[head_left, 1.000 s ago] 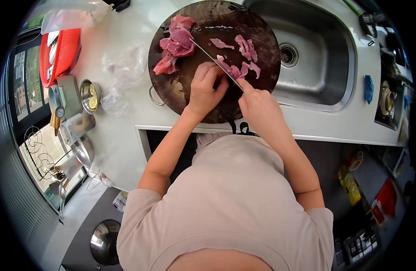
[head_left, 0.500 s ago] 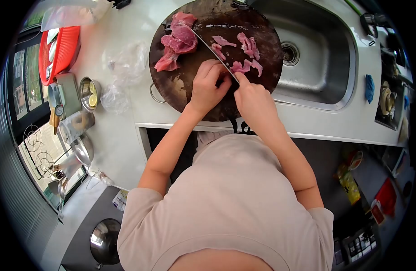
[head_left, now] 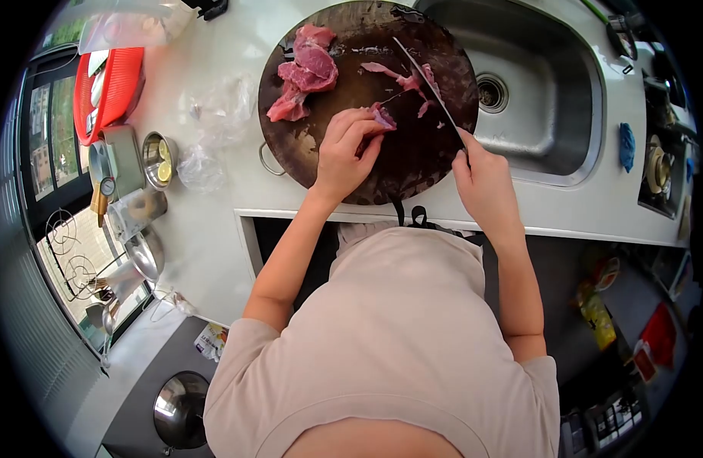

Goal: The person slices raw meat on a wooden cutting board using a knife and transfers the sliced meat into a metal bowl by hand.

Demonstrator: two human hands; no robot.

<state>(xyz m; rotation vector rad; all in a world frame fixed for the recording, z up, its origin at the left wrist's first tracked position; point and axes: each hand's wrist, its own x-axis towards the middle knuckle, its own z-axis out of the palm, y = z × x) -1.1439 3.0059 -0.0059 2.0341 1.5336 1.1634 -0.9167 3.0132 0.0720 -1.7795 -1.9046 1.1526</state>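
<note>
A round, dark wooden cutting board [head_left: 351, 84] lies at the counter's edge, wet in places. At its left side rests a large chunk of raw meat [head_left: 311, 70]. My left hand [head_left: 347, 153] is closed on a small piece of meat [head_left: 383, 117] at the board's middle, fingers bent over it. Wrapped around a knife handle, my right hand [head_left: 487, 185] is at the board's right edge. The knife blade [head_left: 434, 88] points up and left, across some thin cut meat strips [head_left: 408, 81] and partly covering them.
Right of the board is a steel sink [head_left: 546, 126]. To the left lie a clear plastic bag [head_left: 205, 164], a steel bowl with lemon slices [head_left: 159, 160] and a red basket [head_left: 116, 88]. A blue cloth-like item [head_left: 626, 146] sits right of the sink.
The knife and my right hand have swung right, away from my left fingers, to over the cut strips. My left hand stays near the middle, with a meat piece now showing at its fingertips.
</note>
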